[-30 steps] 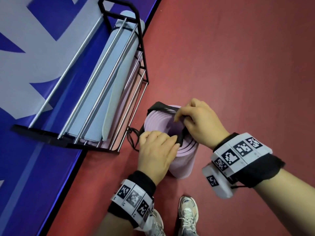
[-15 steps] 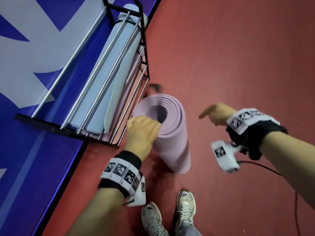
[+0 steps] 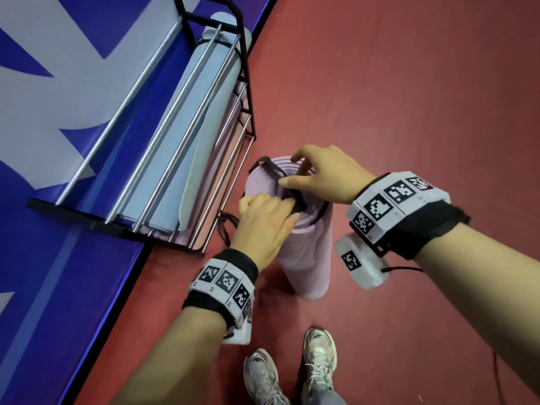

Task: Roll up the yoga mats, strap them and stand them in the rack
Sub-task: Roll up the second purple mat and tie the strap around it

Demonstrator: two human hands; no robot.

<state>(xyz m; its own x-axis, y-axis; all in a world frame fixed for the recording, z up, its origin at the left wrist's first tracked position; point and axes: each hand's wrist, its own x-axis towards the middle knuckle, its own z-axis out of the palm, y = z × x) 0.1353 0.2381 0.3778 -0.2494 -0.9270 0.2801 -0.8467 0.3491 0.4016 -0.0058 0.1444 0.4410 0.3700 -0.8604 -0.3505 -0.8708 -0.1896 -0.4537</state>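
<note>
Both regrip strap (image 3: 270, 166), L hand (image 3: 263, 226), R hand (image 3: 324, 175)

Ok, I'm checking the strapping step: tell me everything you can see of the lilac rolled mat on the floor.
The lilac mat is a tight foam-like roll with a finely ribbed skin, standing on end on the red floor beside the rack, spiral end up. A black strap loops over that end. The left hand grips its top rim; the right hand pinches the strap.

The red floor (image 3: 409, 97) carries the black wire rack (image 3: 96, 222), an upright rolled lilac mat (image 3: 309, 258) just beside it, and two grey sneakers (image 3: 320, 355).
</note>
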